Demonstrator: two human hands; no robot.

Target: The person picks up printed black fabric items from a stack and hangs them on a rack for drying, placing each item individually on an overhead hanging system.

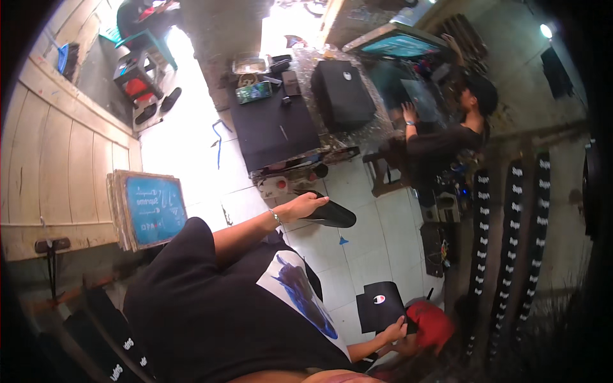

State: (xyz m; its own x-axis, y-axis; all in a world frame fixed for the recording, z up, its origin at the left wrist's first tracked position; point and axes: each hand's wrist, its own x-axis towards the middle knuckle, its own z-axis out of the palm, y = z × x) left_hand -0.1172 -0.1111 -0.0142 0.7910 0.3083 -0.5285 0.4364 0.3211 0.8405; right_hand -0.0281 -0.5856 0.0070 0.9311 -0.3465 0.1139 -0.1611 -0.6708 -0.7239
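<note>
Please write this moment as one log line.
left hand: open, flat on black garment over tiled floor | right hand: cannot tell | co-worker: at far worktable

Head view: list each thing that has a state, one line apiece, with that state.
Left hand: open, fingers resting on a black garment piece.
Right hand: not in view.
Black shirt: folded, lying on the table.
Framed screen: upright, leaning on the wooden wall.
Small black shirt: lying flat on the floor, held at its edge by a crouching person's hand.
</note>
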